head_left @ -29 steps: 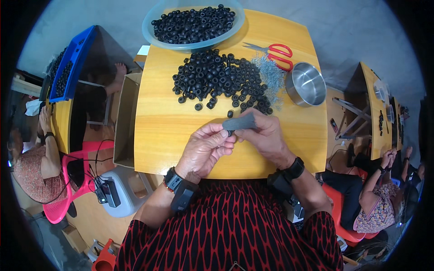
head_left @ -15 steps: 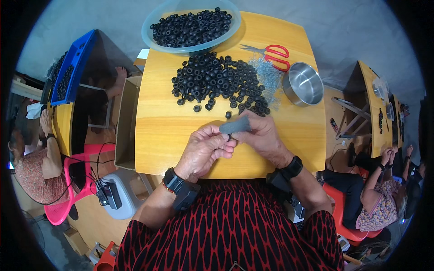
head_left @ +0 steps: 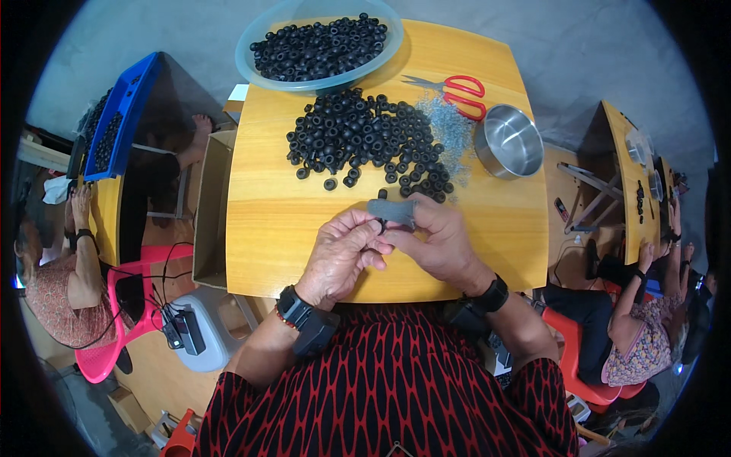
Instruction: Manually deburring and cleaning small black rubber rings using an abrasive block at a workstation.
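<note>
Over the front half of the yellow table, both hands meet. My left hand (head_left: 344, 245) pinches a small black rubber-looking ring (head_left: 381, 226) between thumb and fingertips; much of it is covered. In my right hand (head_left: 442, 247) is a thin, flexible grey strip (head_left: 391, 211), perhaps abrasive cloth, gripped by thumb and fingers. The strip lies just above the ring; whether they touch I cannot tell. Just beyond the hands, a heap of small black rings (head_left: 327, 137) spreads over the table. One loose ring sits directly behind the strip.
A translucent tub (head_left: 244, 57) full of black rings stands at the table's far left. Red-handled scissors (head_left: 464, 87) lie behind grey-blue scraps (head_left: 449, 126), beside a steel bowl (head_left: 509, 141). A cardboard box (head_left: 213, 206) stands left of the table. Other people work at tables on both sides.
The grey strip has tilted to lie flatter across the fingertips, and my right hand has turned slightly, its thumb lower. My left hand keeps its pinch in nearly the same place.
</note>
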A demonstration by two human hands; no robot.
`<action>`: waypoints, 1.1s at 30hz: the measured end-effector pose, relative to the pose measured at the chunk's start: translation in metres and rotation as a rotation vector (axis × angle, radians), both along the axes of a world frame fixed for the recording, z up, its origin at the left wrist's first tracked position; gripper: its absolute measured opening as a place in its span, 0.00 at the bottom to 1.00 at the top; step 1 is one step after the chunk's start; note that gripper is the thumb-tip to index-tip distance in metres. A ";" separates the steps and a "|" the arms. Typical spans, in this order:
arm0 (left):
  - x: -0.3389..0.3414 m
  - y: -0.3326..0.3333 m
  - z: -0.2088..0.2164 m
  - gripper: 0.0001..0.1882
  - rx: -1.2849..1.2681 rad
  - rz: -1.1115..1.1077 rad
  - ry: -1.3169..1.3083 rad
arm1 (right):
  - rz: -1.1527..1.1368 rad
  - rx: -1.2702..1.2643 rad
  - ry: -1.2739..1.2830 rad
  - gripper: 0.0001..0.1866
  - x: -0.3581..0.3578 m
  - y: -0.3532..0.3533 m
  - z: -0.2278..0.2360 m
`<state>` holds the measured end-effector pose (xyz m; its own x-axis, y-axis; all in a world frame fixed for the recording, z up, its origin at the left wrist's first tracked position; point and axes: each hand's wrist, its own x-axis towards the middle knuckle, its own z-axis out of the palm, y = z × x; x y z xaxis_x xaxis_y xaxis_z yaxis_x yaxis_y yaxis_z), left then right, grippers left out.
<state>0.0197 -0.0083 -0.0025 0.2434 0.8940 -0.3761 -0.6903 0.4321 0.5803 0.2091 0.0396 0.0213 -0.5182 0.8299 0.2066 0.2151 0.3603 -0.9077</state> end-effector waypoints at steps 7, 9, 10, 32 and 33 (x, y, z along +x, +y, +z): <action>0.009 0.001 0.009 0.07 0.016 0.048 0.097 | -0.063 -0.028 -0.088 0.17 -0.008 -0.009 0.011; 0.011 0.002 0.011 0.07 0.041 0.066 0.156 | -0.076 0.228 -0.287 0.16 -0.010 -0.008 0.017; 0.013 0.002 0.011 0.07 0.040 0.064 0.156 | -0.079 0.227 -0.287 0.16 -0.010 -0.007 0.019; -0.001 -0.007 0.001 0.06 0.065 0.028 0.187 | -0.031 0.485 -0.271 0.17 -0.014 -0.002 -0.003; -0.001 -0.007 0.002 0.06 0.086 0.032 0.189 | -0.012 0.508 -0.277 0.18 -0.014 -0.001 -0.002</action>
